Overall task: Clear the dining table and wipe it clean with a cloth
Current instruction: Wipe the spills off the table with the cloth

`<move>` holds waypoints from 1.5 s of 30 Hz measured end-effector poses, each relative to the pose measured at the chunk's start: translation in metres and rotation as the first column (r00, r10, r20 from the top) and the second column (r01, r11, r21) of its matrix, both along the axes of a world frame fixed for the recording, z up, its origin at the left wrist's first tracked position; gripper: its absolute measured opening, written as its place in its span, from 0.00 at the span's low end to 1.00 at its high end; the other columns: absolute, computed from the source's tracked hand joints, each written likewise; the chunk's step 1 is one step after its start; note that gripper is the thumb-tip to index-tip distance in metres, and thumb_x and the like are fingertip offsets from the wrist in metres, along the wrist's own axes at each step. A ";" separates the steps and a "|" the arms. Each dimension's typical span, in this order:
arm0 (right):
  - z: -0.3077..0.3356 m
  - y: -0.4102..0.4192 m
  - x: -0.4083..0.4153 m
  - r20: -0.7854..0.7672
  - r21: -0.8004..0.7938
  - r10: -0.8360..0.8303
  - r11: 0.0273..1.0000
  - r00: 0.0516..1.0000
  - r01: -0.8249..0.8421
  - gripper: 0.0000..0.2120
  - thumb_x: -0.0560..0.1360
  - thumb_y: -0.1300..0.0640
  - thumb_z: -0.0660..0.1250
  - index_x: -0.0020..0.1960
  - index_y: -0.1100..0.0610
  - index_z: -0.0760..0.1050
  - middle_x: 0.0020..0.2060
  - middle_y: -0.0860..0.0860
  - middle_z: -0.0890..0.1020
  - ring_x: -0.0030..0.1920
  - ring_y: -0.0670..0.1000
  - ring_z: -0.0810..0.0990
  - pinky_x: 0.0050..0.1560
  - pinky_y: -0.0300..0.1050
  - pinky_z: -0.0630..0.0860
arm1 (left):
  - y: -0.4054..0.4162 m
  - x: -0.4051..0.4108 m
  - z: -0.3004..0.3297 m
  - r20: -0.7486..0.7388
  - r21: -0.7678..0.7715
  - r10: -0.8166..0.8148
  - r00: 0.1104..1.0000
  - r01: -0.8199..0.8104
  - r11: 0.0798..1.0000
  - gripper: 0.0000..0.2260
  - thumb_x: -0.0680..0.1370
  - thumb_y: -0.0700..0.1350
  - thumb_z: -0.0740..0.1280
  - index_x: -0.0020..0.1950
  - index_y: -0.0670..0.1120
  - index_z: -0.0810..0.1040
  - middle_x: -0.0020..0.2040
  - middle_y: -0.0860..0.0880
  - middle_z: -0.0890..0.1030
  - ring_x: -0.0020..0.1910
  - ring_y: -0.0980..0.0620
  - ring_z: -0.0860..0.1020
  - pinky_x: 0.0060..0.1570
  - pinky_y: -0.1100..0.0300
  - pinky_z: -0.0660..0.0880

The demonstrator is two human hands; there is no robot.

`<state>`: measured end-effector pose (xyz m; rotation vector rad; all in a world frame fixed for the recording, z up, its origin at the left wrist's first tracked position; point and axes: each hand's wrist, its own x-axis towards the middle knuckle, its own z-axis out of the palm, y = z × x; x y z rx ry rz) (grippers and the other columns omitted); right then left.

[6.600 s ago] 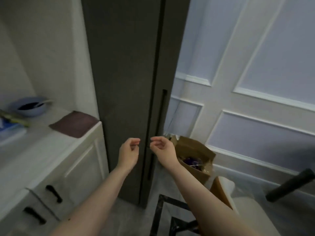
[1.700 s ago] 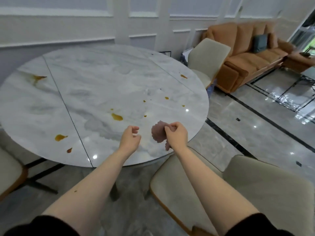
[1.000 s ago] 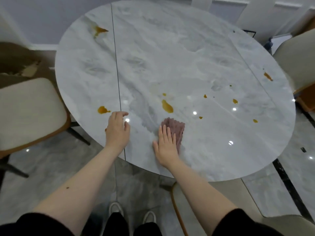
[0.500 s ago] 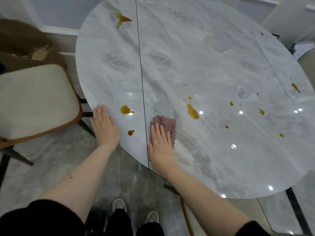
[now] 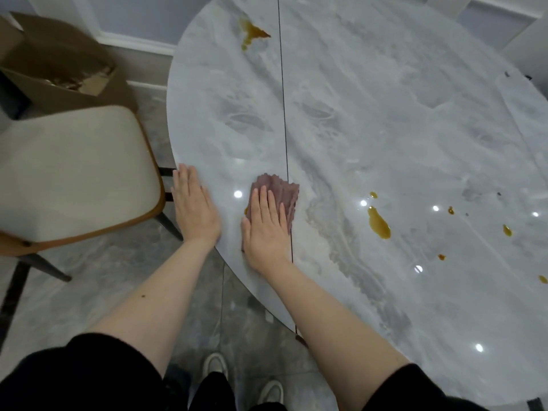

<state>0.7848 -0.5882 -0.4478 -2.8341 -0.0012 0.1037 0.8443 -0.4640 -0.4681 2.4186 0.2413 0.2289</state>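
The right hand (image 5: 265, 225) lies flat with straight fingers pressing the mauve cloth (image 5: 280, 192) onto the marble bench (image 5: 385, 129) near its near-left edge, just left of the seam, while the left hand (image 5: 194, 207) rests flat and released on that edge, amber spills (image 5: 378, 223) lying to the right.

Right hand (image 5: 267, 226) lies flat on a cloth (image 5: 281, 192) near the worktop (image 5: 385, 129) edge; left hand (image 5: 194, 210) rests just left of it. Chair (image 5: 74, 173) stands left of the worktop, spills (image 5: 378, 222) right.
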 end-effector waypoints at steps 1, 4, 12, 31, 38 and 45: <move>0.000 0.001 0.010 0.000 0.000 0.009 1.000 1.000 -0.009 0.31 0.77 0.47 0.36 0.77 0.58 0.43 0.77 0.52 0.48 0.77 0.49 0.44 0.75 0.48 0.37 | -0.001 -0.001 0.000 0.000 -0.019 0.004 1.000 -0.004 1.000 0.20 0.83 0.41 0.48 0.75 0.38 0.56 0.77 0.41 0.55 0.77 0.45 0.50 0.76 0.52 0.47; 0.003 0.004 0.044 -0.008 0.009 0.064 0.998 0.998 -0.064 0.28 0.79 0.48 0.38 0.77 0.56 0.42 0.78 0.51 0.47 0.77 0.48 0.43 0.74 0.46 0.36 | 0.000 -0.001 0.001 -0.006 -0.063 0.006 1.000 -0.006 0.998 0.21 0.83 0.44 0.46 0.76 0.40 0.53 0.78 0.44 0.52 0.77 0.49 0.47 0.76 0.56 0.45; 0.007 -0.011 0.065 -0.056 -0.010 0.266 0.964 0.962 -0.267 0.25 0.83 0.51 0.45 0.77 0.55 0.43 0.77 0.48 0.46 0.77 0.46 0.43 0.76 0.49 0.41 | 0.000 -0.003 0.000 0.018 -0.089 0.005 1.000 -0.004 0.996 0.21 0.83 0.46 0.46 0.76 0.41 0.53 0.78 0.46 0.52 0.77 0.51 0.47 0.74 0.62 0.43; 0.057 -0.075 -0.050 -0.018 0.723 -0.040 0.690 0.999 0.040 0.19 0.76 0.66 0.62 0.67 0.57 0.73 0.59 0.52 0.81 0.61 0.45 0.76 0.66 0.37 0.68 | -0.022 -0.041 0.026 -0.023 -0.082 0.006 1.000 -0.008 0.997 0.21 0.83 0.45 0.48 0.75 0.38 0.55 0.77 0.42 0.55 0.77 0.47 0.50 0.75 0.57 0.46; 0.030 -0.086 -0.059 -0.002 0.038 0.202 0.979 0.979 -0.202 0.33 0.75 0.44 0.35 0.77 0.51 0.54 0.77 0.47 0.55 0.77 0.49 0.47 0.76 0.50 0.44 | -0.029 -0.037 0.032 -0.003 -0.081 0.016 1.000 -0.016 0.997 0.21 0.83 0.44 0.47 0.75 0.39 0.55 0.77 0.43 0.56 0.77 0.47 0.50 0.75 0.57 0.46; 0.011 -0.053 -0.043 -0.106 0.012 0.265 0.964 0.958 -0.265 0.27 0.80 0.45 0.38 0.77 0.51 0.41 0.77 0.49 0.42 0.76 0.49 0.38 0.75 0.48 0.35 | -0.017 -0.023 0.013 -0.045 0.038 -0.053 0.998 0.055 0.998 0.21 0.83 0.44 0.47 0.75 0.38 0.55 0.77 0.42 0.55 0.77 0.47 0.49 0.75 0.57 0.42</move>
